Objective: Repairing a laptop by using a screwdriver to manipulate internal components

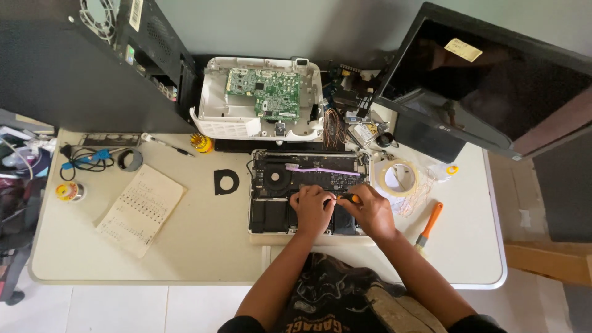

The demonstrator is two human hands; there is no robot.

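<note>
We found the opened laptop [308,191] lying bottom-up at the middle of the tabletop [203,240], with both hands resting on its exposed interior. The left hand [312,209] lay curled on the components, its grip too hidden to judge, while the right hand [372,211] pinched a small orange-tipped screwdriver [350,198] between its fingers. A tape roll [396,177] sat just beside the laptop, and an orange-handled brush [428,227] lay near the right hand.
</note>
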